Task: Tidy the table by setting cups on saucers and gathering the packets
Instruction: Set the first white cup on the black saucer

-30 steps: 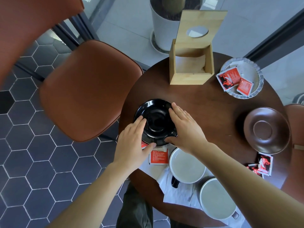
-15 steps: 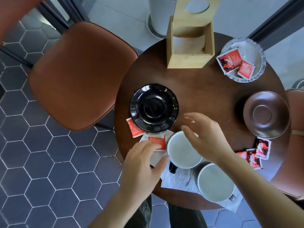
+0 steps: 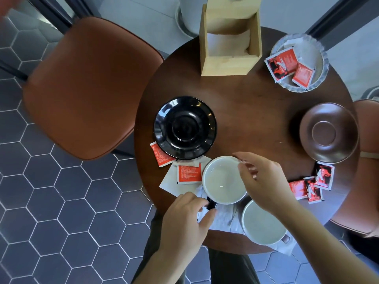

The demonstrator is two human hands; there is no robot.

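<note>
A black saucer (image 3: 185, 128) lies at the table's left and a brown saucer (image 3: 328, 133) at its right, both bare. A cup with a white inside and a black handle (image 3: 220, 180) stands on paper napkins near the front edge. My left hand (image 3: 184, 220) pinches its handle between thumb and forefinger. My right hand (image 3: 264, 181) is spread over the cup's right rim, holding nothing. A second cup (image 3: 262, 222) stands just behind that hand. Red packets lie loose: one by the black saucer (image 3: 161, 153), one on a napkin (image 3: 188, 173), several at the right (image 3: 313, 183).
A wooden napkin box (image 3: 229, 42) stands at the table's far side. A pale scalloped dish (image 3: 315, 50) at the far right holds two red packets. Brown chairs flank the table on the left (image 3: 86, 87) and right (image 3: 367, 160). The table's front edge is close to both cups.
Both hands left the black saucer and came back toward me. The left hand closed on the black-handled cup's handle, and the right hand settled over the cup's rim.
</note>
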